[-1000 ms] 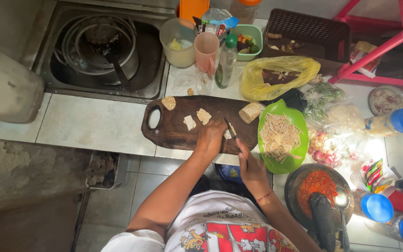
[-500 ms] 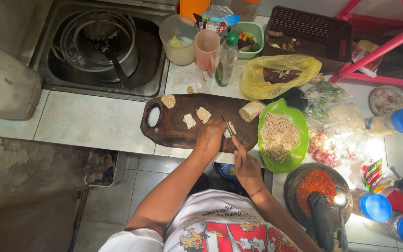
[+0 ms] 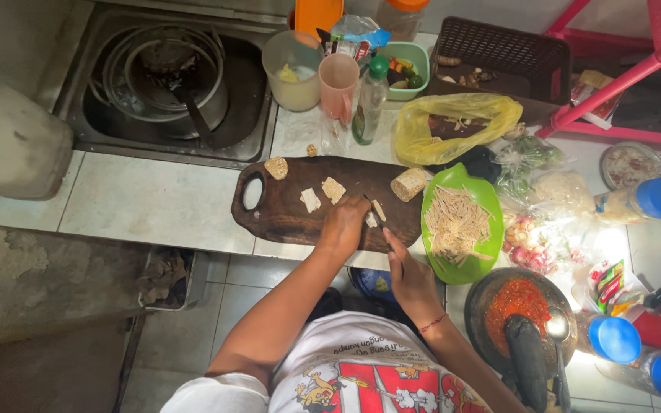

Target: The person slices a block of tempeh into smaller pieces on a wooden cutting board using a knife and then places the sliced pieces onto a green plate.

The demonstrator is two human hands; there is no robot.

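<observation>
A dark wooden cutting board [image 3: 284, 218] lies on the tiled counter with several pale tempeh pieces [image 3: 333, 189] on it and a thicker tempeh block [image 3: 408, 184] at its right end. My left hand [image 3: 343, 226] presses down on a tempeh piece near the board's front edge, and its fingers hide most of that piece. My right hand [image 3: 411, 279] is just in front of the board and grips a knife [image 3: 386, 239], whose blade points up beside my left fingers. A green plate [image 3: 490, 200] of thin tempeh strips sits right of the board.
A steel sink [image 3: 109, 126] with a pot lies at the back left. Behind the board stand a pink cup [image 3: 338, 84], a bottle [image 3: 369, 95], a yellow bag [image 3: 415, 138] and a dark basket [image 3: 499, 57]. A stone mortar [image 3: 491, 294] of red chilli paste and blue-lidded jars [image 3: 613, 336] crowd the right.
My right hand shifted forward toward the board and then drew back a little with the knife. My left hand stayed on the board.
</observation>
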